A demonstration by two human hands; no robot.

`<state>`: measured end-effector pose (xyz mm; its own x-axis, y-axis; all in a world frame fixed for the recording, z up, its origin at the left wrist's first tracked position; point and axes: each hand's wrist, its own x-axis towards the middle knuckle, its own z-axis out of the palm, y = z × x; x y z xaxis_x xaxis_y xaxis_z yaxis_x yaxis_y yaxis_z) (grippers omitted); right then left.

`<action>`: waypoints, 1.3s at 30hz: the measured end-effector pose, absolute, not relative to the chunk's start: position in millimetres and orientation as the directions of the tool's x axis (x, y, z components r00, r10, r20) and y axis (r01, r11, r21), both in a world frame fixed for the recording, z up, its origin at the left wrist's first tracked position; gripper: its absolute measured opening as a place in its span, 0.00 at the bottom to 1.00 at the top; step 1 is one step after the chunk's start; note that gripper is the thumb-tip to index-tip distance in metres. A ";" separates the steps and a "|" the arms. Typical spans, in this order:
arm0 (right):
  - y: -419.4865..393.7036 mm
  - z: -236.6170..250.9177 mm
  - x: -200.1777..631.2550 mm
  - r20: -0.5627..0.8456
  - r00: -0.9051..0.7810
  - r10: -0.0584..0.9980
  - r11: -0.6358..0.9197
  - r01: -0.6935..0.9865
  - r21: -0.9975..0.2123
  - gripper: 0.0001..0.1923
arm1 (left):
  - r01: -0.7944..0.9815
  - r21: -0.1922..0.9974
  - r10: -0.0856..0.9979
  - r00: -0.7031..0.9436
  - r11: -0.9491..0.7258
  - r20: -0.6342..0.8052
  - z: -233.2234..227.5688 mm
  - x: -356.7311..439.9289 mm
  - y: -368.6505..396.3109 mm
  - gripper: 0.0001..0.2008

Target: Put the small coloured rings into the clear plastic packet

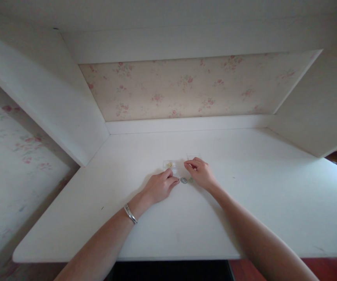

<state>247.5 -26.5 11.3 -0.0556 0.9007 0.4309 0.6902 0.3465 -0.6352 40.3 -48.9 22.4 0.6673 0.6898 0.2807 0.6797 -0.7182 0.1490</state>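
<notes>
My left hand (163, 185) rests low over the white desktop, its thumb and fingers drawn together in a pinch. Just right of its fingertips lies a small grey, coil-like round piece (184, 180). My right hand (201, 173) is also pinched, a little farther back; whatever its fingertips may hold is too small to make out. A tiny pale greenish piece (191, 180) lies beneath the right hand. Behind the left fingers sits a small clear plastic case (165, 164) with something yellowish in it. A second clear, flat piece (193, 155) lies partly hidden behind my right hand.
The white desk (168, 234) has side panels, an upper shelf and a low back ledge (186, 123). Flowered wallpaper (168, 91) shows behind. A small dark mark or scrap (102, 208) is at left. Something black (174, 271) stands below the front edge.
</notes>
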 end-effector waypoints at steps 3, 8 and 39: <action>-27.3 11.5 246.7 0.427 -0.066 0.902 0.345 0.705 -0.619 0.13 | 0.677 0.144 0.686 0.671 -0.721 0.281 21.6 39.4 -48.6 0.17; -27.9 11.5 246.3 0.425 -0.069 0.903 0.338 0.725 -0.601 0.13 | 0.681 0.148 0.692 0.669 -0.717 0.271 20.1 37.7 -47.6 0.16; -56.4 32.3 237.1 0.397 -0.510 0.763 0.635 0.706 -0.313 0.10 | 0.822 0.339 0.879 0.359 -0.457 0.315 26.9 67.9 -0.5 0.11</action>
